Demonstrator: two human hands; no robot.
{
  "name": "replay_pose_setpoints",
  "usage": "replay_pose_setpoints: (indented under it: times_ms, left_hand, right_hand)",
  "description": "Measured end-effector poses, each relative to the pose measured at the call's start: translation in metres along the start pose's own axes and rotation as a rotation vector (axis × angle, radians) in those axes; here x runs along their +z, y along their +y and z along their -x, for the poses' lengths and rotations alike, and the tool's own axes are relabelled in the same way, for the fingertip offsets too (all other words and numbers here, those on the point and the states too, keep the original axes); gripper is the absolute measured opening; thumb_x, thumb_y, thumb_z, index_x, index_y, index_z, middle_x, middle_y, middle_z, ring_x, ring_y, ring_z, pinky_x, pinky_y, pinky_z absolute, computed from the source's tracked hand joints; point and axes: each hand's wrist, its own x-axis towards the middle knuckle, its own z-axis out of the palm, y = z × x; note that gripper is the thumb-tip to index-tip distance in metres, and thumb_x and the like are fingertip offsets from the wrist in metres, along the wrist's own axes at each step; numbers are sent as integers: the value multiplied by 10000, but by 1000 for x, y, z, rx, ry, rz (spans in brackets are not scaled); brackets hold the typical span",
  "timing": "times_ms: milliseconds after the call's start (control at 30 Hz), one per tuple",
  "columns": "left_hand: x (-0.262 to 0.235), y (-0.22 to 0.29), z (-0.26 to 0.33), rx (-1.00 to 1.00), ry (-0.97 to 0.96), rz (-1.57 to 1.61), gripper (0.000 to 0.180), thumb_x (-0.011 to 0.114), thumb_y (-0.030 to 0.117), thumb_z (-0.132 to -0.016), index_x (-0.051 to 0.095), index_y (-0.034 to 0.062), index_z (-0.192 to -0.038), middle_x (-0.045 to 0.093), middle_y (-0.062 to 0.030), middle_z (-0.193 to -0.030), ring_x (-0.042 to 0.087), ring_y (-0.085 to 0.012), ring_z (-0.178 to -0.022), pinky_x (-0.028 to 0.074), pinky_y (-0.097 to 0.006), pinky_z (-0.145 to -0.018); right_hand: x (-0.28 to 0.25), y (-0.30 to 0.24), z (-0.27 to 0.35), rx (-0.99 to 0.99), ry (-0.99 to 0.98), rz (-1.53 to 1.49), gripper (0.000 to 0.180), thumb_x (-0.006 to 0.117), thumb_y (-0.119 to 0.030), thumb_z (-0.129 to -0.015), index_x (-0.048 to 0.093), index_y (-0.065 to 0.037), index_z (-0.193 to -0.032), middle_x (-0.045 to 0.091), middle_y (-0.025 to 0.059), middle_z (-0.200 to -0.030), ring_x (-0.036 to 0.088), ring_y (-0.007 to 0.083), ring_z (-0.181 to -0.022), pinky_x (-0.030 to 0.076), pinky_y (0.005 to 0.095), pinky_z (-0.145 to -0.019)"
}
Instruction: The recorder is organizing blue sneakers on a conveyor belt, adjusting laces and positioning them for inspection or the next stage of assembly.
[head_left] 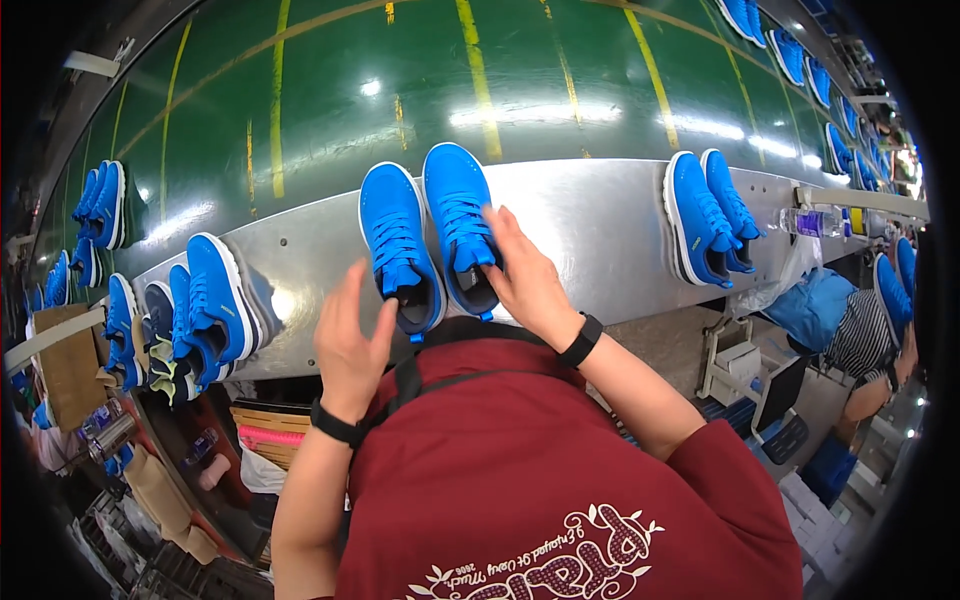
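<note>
A pair of blue sneakers stands side by side on the metal ledge before me, toes pointing away: a left sneaker (393, 225) and a right sneaker (460, 210). Both have blue laces, white sole edges and dark linings. My left hand (350, 340) is open beside the left sneaker's heel, its thumb close to the collar and its fingers apart. At the right sneaker, my right hand (525, 275) reaches along the outer side with fingers stretched out. Its fingertips are by the laces and its thumb is near the collar; firm contact is hard to judge.
Beyond the metal ledge (590, 230) lies a green surface (330, 90) with yellow lines. Another blue pair (690, 220) stands to the right; several more sneakers (215, 300) are at left. A co-worker in a striped top (860, 325) is at far right, near a plastic bottle (808, 222).
</note>
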Motion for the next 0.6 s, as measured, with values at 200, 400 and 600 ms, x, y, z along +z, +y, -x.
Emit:
replay_pose_setpoints:
  times_ms: [200, 400, 600]
  left_hand:
    - [0, 21, 1, 216, -234, -11, 578, 731, 136, -759, 532, 129, -1302, 616, -129, -1007, 607, -300, -901, 501, -382, -769]
    - [21, 29, -22, 112, -665, -114, 667, 740, 264, -756, 473, 206, -1364, 552, -178, -921, 581, -335, -808, 493, -410, -707]
    - [39, 42, -53, 70, -560, -77, 436, 823, 423, -626, 667, 134, -913, 551, -118, -729, 586, -303, -714, 477, -403, -642]
  right_hand:
    - [13, 2, -4, -21, 31, -10, 653, 539, 43, -819, 328, -103, -1419, 423, 289, -1364, 530, 450, -1115, 487, 455, -894]
    - [-15, -26, -13, 225, -144, -284, 632, 489, 12, -825, 318, -99, -1423, 455, 291, -1333, 482, 445, -1193, 433, 439, -981]
    - [-37, 88, -28, 275, 284, -21, 484, 433, -145, -946, 344, -51, -1412, 460, 240, -1358, 378, 431, -1297, 291, 442, -1099]
